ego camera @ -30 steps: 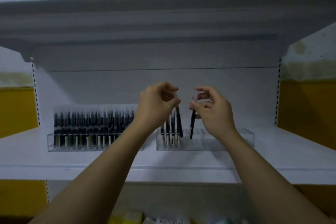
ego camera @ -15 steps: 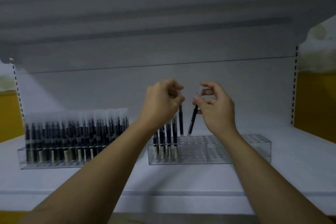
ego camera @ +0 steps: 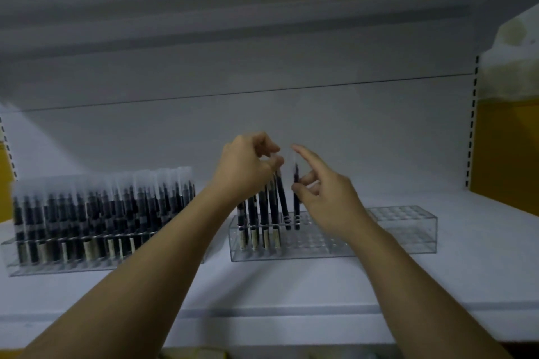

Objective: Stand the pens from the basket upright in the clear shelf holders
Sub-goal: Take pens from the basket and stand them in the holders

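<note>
Slanted pen (ego camera: 282, 198): a dark pen is pinched at its top by the left hand (ego camera: 248, 175); it is tilted, with its lower end at the top grid of the middle holder (ego camera: 405, 232).
Upright pen (ego camera: 296, 208): held nearly vertical just right of the slanted pen, with its tip at the same grid; how deep either tip is seated cannot be told.
Left hand: the fingers are curled and closed on the slanted pen's top.
Right hand (ego camera: 329, 204): the upright pen is pinched between the thumb and a curled finger, while the index finger is stretched up along the clear cap.
Middle holder: a clear rack, filled only at its left end by a few standing pens (ego camera: 260, 213); bare holes are seen across its right part.
Left holder (ego camera: 73, 267): a 2nd clear rack, well apart to the left, packed with rows of stored pens (ego camera: 102, 213).
Shelf (ego camera: 481, 265): both racks are carried on the white shelf, in front of a pale back panel (ego camera: 350, 131).
</note>
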`<state>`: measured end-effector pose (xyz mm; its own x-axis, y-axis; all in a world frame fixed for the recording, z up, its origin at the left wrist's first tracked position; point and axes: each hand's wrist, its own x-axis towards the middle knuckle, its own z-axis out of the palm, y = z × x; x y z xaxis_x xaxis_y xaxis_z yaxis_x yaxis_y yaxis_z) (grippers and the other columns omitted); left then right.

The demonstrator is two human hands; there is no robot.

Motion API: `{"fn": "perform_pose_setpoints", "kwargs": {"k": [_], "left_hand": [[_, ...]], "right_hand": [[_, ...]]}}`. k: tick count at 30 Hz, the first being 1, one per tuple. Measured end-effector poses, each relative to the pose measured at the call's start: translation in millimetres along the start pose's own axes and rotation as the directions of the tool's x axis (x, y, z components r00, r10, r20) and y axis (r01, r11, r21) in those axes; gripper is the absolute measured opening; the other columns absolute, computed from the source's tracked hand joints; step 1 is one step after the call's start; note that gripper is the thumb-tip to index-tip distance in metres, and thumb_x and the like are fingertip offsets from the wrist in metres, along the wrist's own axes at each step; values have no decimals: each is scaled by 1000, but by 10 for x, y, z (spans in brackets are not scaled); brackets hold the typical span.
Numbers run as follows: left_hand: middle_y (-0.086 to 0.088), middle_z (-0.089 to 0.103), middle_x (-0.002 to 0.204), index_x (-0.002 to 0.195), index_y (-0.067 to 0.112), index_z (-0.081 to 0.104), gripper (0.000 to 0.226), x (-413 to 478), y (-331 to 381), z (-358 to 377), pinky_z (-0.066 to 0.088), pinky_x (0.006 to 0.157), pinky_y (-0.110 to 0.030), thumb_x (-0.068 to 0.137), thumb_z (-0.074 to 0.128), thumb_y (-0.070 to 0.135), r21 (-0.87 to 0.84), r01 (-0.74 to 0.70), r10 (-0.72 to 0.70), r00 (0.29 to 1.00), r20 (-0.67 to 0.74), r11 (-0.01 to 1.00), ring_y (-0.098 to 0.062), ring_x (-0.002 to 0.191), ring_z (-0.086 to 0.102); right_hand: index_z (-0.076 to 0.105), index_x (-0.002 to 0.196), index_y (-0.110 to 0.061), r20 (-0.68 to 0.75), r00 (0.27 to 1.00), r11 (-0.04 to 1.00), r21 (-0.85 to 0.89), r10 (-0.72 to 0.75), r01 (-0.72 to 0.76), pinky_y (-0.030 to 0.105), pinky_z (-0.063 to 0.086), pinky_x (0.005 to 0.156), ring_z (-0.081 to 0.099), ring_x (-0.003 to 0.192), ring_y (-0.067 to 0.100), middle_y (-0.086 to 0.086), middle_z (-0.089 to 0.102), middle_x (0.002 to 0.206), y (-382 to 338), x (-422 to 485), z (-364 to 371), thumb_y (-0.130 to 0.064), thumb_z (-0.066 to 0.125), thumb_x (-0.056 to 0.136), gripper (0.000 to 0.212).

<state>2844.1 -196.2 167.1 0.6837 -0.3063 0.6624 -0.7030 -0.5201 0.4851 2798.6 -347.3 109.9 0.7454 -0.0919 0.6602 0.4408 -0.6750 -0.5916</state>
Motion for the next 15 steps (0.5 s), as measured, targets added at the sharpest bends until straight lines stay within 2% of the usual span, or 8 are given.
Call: {"fn": "perform_pose_setpoints", "kwargs": {"k": [4,7,10,15], "left_hand": [[0,68,89,96,18,63,9,71,38,-27,54,69,-20,89,67,21,24,7,-9,998,66,1000,-11,80,66],[2,67,95,103,17,65,14,69,89,0,55,81,-30,89,66,20,89,-11,2,996,94,996,-13,86,64],[7,64,109,111,22,63,24,29,79,55,50,89,-32,88,67,25,264,-29,-7,991,136,964,-13,100,60],[5,68,114,113,24,63,23,-11,36,57,52,93,-40,91,61,26,289,-55,22,993,117,956,-16,103,64]], "right_hand": [[20,141,-60,38,999,999,-46,-9,11,32,57,70,64,69,12,-11,62,85,6,-18,-7,-18,55,96,71],[20,142,-59,46,999,999,-47,1,1,29,56,64,63,67,16,-9,62,84,-10,-22,-9,-13,53,96,73],[18,143,-59,56,998,998,-66,11,-8,29,55,61,64,66,18,-7,63,83,-11,-30,-18,-11,52,95,75],[23,143,-56,72,997,994,-109,22,-14,29,55,62,64,67,18,-7,63,83,-22,-7,-15,-12,52,95,71]]}}
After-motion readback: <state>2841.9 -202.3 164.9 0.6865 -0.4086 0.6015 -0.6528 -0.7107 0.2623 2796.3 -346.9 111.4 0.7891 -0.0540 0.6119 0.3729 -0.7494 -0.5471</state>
